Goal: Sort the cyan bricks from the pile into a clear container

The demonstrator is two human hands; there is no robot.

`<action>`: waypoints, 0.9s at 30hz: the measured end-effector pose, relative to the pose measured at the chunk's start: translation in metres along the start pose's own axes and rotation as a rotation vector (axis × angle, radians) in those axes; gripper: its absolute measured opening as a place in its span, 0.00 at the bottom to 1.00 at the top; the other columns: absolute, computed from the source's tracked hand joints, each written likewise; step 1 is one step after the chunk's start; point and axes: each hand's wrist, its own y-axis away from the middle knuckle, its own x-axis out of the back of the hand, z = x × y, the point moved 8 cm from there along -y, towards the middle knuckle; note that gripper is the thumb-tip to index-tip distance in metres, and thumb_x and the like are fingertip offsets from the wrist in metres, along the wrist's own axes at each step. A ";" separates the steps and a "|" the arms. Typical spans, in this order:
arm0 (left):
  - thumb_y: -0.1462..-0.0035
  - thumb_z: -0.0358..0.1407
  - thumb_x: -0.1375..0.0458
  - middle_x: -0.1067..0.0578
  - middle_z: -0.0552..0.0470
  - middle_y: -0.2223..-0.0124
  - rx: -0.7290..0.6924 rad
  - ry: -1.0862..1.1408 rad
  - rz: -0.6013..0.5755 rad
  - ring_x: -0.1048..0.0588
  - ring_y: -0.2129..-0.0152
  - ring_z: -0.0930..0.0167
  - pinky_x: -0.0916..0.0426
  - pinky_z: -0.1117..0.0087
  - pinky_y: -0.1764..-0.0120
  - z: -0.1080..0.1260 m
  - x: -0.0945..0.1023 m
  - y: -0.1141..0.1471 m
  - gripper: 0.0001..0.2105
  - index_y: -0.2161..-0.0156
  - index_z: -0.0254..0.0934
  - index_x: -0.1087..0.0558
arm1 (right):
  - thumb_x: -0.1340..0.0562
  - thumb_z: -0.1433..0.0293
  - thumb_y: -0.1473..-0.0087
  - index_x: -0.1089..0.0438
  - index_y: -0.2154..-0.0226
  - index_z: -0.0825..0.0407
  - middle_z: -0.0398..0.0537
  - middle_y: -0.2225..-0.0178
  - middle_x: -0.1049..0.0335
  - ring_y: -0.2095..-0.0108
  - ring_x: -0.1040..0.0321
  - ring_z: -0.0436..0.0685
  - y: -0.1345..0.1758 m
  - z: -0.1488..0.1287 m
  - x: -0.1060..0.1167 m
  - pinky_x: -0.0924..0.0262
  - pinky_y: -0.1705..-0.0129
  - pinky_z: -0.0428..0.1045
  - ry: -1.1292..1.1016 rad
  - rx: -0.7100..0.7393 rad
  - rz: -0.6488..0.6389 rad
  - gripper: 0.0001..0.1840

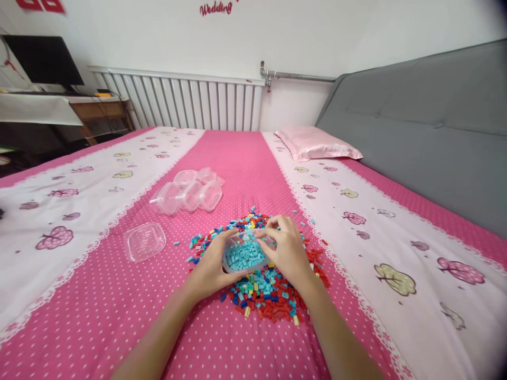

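Note:
My left hand [214, 266] is wrapped round the left side of a clear plastic container [227, 262], thumb along its near edge. Light blue toy bricks [246, 254] fill much of the container. Over its right rim, my right hand [285, 248] is closed in a pinch, and what lies between its fingertips is too small to make out. Beneath both hands spreads a pile of small toy bricks [273, 303], in red, blue, light blue, yellow and green. The container hides the middle of the pile.
Several clear plastic containers [190, 192] stand together farther back on the pink bed sheet [233, 158]. A clear lid [144, 241] lies flat to the left. A pink pillow [317, 142] rests by the grey headboard [435, 116]. Loose bricks are scattered around the pile.

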 end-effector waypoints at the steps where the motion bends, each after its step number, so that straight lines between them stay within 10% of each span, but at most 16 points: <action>1: 0.47 0.44 0.31 0.34 0.41 0.39 -0.007 0.004 -0.004 0.30 0.44 0.55 0.32 0.49 0.44 0.001 0.000 0.000 0.39 0.36 0.45 0.47 | 0.32 0.72 0.45 0.22 0.67 0.47 0.49 0.60 0.32 0.55 0.37 0.60 0.001 -0.003 -0.005 0.43 0.50 0.57 0.058 0.013 -0.017 0.03; 15: 0.47 0.44 0.32 0.33 0.42 0.40 -0.085 -0.031 -0.075 0.30 0.44 0.54 0.33 0.50 0.44 0.017 -0.004 0.000 0.40 0.35 0.47 0.48 | 0.29 0.74 0.50 0.21 0.69 0.47 0.51 0.55 0.29 0.51 0.38 0.63 0.006 -0.006 -0.026 0.42 0.49 0.58 0.279 -0.065 -0.237 0.05; 27: 0.47 0.43 0.31 0.34 0.42 0.39 -0.059 -0.005 -0.069 0.30 0.44 0.55 0.32 0.50 0.44 0.010 -0.004 0.001 0.40 0.35 0.47 0.49 | 0.35 0.73 0.42 0.19 0.66 0.44 0.48 0.56 0.25 0.53 0.35 0.62 0.004 0.005 -0.017 0.41 0.49 0.58 0.102 -0.079 -0.141 0.08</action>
